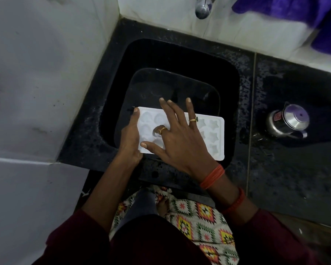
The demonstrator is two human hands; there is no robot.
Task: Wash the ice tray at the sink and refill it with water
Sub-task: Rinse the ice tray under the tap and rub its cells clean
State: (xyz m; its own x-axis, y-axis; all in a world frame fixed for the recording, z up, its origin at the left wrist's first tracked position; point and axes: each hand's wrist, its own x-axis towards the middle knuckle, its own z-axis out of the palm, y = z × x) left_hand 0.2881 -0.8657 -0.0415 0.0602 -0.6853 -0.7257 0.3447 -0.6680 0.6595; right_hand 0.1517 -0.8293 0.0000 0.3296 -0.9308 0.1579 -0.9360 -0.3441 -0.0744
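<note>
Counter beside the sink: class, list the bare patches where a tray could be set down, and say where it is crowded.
Free: the counter strip between the sink and the steel pot, and the wide stretch in front of the pot. Crowded: the sink, filled by a dark plate, the ice tray, left hand and right hand.
</note>
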